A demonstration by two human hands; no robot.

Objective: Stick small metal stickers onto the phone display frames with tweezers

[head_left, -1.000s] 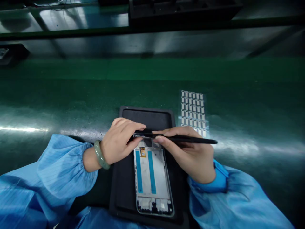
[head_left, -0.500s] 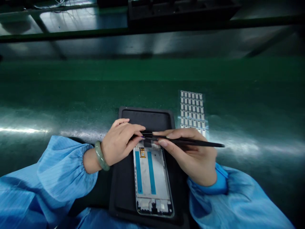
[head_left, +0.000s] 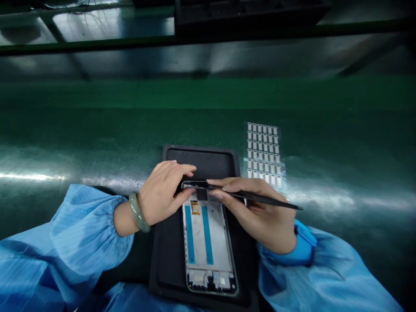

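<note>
A phone frame (head_left: 216,242) with two blue strips and a small orange flex cable (head_left: 195,208) lies in a black tray (head_left: 170,255). My right hand (head_left: 264,212) grips dark tweezers (head_left: 263,199), their tip over the black patch near the frame's top end. My left hand (head_left: 165,190) rests at the frame's top left corner, thumb on the frame. Its index finger is stretched out above the corner, apart from the thumb, with nothing seen between them.
A clear sheet with rows of small pale stickers (head_left: 264,151) lies on the green table (head_left: 97,130) beyond my right hand. A dark shelf or bin (head_left: 250,17) stands along the back.
My left fingers have parted from the tweezers' tip and opened, baring the frame's top edge. The rear end of the tweezers has dipped slightly.
</note>
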